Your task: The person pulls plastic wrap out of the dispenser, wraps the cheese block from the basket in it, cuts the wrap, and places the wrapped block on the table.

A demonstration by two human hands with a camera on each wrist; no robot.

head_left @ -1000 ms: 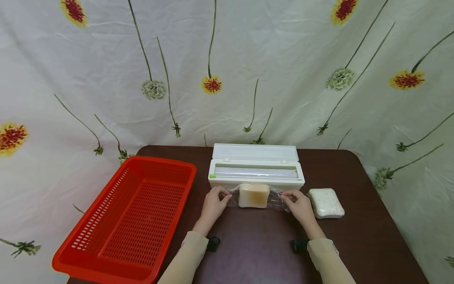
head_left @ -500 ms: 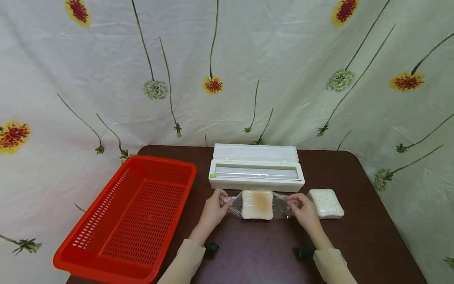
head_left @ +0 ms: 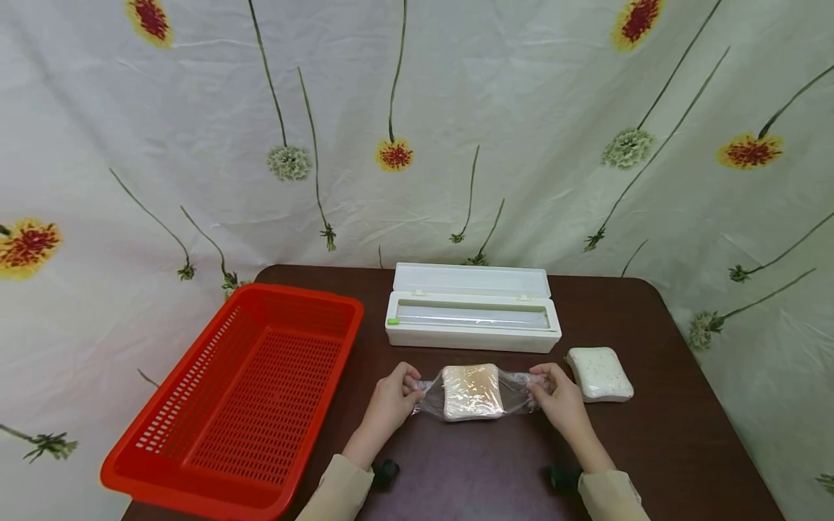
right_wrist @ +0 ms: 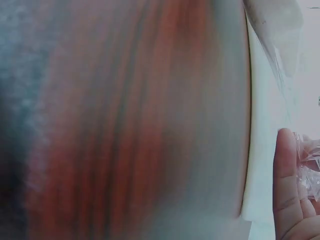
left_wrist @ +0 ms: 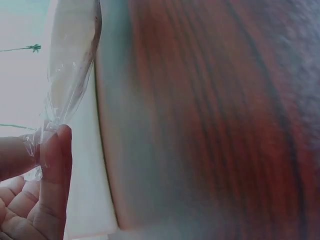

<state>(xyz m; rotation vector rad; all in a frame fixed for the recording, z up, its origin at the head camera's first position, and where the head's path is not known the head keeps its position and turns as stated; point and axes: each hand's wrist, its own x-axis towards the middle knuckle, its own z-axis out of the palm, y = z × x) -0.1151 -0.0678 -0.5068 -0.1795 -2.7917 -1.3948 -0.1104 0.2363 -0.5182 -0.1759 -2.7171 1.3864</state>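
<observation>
A bread slice (head_left: 472, 391) with a browned upper face hangs in clear plastic wrap (head_left: 516, 394), facing the head camera. My left hand (head_left: 389, 399) pinches the gathered wrap at the slice's left end between thumb and fingers. At the other end my right hand (head_left: 560, 401) pinches the wrap, which is stretched between both hands. In the left wrist view the bread (left_wrist: 72, 40) shows edge-on, with the film twisted down to the fingertips. Crumpled film (right_wrist: 311, 175) sits at the thumb in the right wrist view.
Behind the hands stands a white cling film dispenser (head_left: 472, 339), its lid raised and a roll inside. A speckled white bread slice (head_left: 599, 374) lies right of my right hand. A red slotted basket (head_left: 355, 318) stands at the left of the dark table (head_left: 671, 449).
Both hands have drawn the wrapped bread toward me, away from the dispenser. The wrap ends now look more bunched at the fingers, and the browned face shines under the film.
</observation>
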